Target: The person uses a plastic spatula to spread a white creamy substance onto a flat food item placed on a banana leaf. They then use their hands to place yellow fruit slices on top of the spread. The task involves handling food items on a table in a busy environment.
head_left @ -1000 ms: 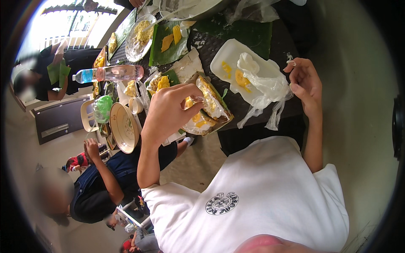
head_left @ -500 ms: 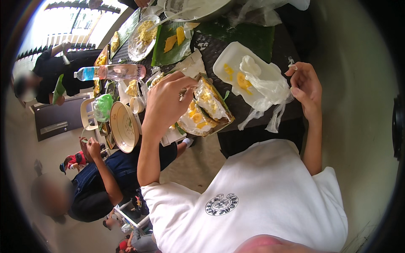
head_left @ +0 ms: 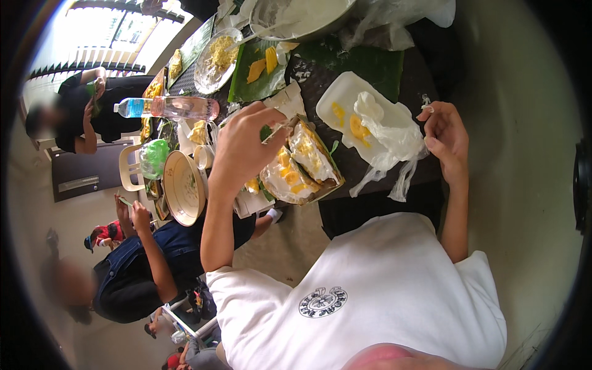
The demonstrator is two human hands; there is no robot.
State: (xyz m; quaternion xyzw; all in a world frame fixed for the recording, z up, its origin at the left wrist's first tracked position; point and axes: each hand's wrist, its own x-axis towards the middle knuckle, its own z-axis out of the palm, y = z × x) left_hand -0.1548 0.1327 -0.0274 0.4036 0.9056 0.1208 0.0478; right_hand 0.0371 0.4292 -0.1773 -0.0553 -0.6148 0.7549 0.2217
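My left hand is over the near end of a rectangular tray of food, which has white cream, yellow fruit slices and crumbs in leaf-lined sections. Its thumb and fingertips are pinched together above the food, and whatever lies between them is hidden. Off to the right, my right hand is raised with its fingers loosely curled and apart, a white smear on one fingertip. Beside it, a crumpled clear plastic bag lies over a white foam tray that holds some yellow fruit slices.
Left of the food stand a tipped-looking beige bowl, a plastic bottle and a green bag. Farther back are a plate of yellow crumbs, banana leaves and a large metal bowl. Other people work at the left.
The view has shifted slightly, so the table things sit a little lower and to the right. Both my hands keep nearly the same pose. A person at far left has raised their hands together.
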